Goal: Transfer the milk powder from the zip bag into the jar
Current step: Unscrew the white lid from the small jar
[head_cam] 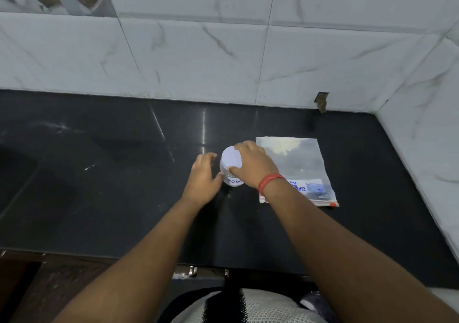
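Against the marbled wall tiles point(198, 57): dark glossy tabletop point(111, 198) stretching across. Lying flat at right, zip bag point(300, 163), pale milk powder point(285, 148) gathering at its far end. Standing upright just left of the bag, small jar point(229, 171), white lid point(229, 160) on. Gripping the lid from above, right hand point(253, 165), fingers curling round the rim. Steadying the jar's side, left hand point(203, 176), fingers loosely curving, thumb touching.

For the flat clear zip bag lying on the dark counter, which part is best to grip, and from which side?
Probably the zip end of the flat clear zip bag, the red-edged edge nearest the person, approached from the near side. The milk powder sits at the far end, so lifting by the zip end should keep it settled at the bottom.
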